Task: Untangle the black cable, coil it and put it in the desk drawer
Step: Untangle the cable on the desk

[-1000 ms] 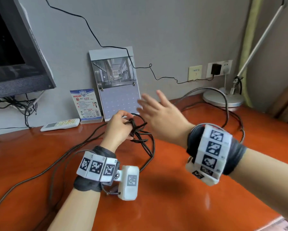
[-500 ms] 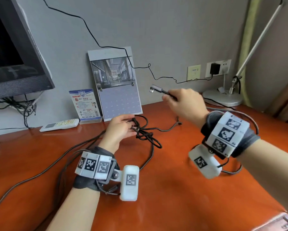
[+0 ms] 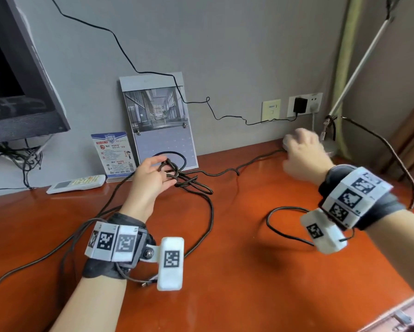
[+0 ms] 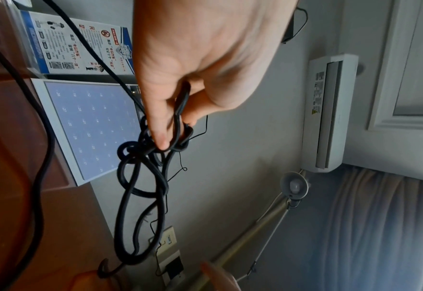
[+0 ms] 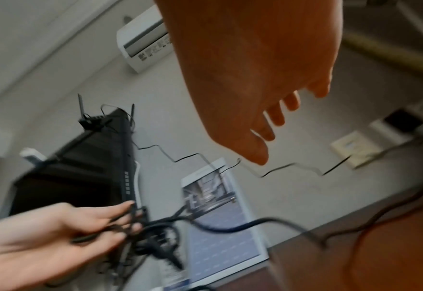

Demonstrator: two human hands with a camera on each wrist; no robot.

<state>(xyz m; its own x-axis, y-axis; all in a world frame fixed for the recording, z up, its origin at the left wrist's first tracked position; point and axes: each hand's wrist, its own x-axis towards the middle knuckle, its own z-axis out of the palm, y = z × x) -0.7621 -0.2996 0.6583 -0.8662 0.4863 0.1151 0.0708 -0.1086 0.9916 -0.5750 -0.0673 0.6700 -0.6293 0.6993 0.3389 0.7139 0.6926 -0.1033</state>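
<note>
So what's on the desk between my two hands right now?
Head view: one strand of the black cable crossing bare desk from left hand towards right hand.

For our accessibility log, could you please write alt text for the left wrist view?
The left hand pinches a knotted black round cable whose loops hang beside a white-framed lilac wall calendar, above the reddish wooden desk.

Knotted black cable (image 4: 140, 177) pinched by left hand (image 4: 200, 59) thumb & fingers, loops hung below; calendar (image 4: 91, 128) behind.
</note>
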